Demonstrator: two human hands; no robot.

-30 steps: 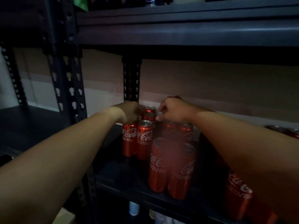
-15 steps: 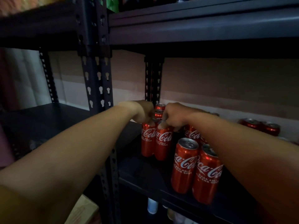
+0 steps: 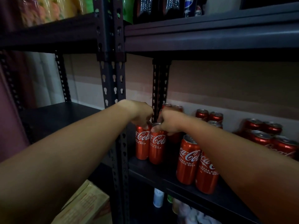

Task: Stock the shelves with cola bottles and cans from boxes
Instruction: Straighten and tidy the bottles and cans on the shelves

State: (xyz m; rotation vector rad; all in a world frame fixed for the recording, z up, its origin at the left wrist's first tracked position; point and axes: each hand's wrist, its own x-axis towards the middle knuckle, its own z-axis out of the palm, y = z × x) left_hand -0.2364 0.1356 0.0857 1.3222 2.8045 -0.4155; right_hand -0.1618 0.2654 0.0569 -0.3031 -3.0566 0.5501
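Two tall red cola cans stand side by side at the left end of the dark metal shelf (image 3: 163, 172). My left hand (image 3: 140, 114) grips the top of the left can (image 3: 142, 143). My right hand (image 3: 168, 122) grips the top of the right can (image 3: 157, 147). Both cans are upright on the shelf. Another pair of red cans (image 3: 196, 164) stands nearer the front edge, under my right forearm. More red cans (image 3: 208, 115) sit along the back wall, and several others (image 3: 265, 136) fill the right side.
A black perforated upright (image 3: 113, 88) stands just left of the cans. The shelf above holds dark cola bottles (image 3: 161, 7). A cardboard box (image 3: 87, 206) lies low at the left. Bottles (image 3: 158, 197) sit on the shelf below. A dark shelf (image 3: 56, 112) lies to the left.
The view has shifted left and up, so the cans sit further right in frame. Both hands stay on the tops of the two left cans.
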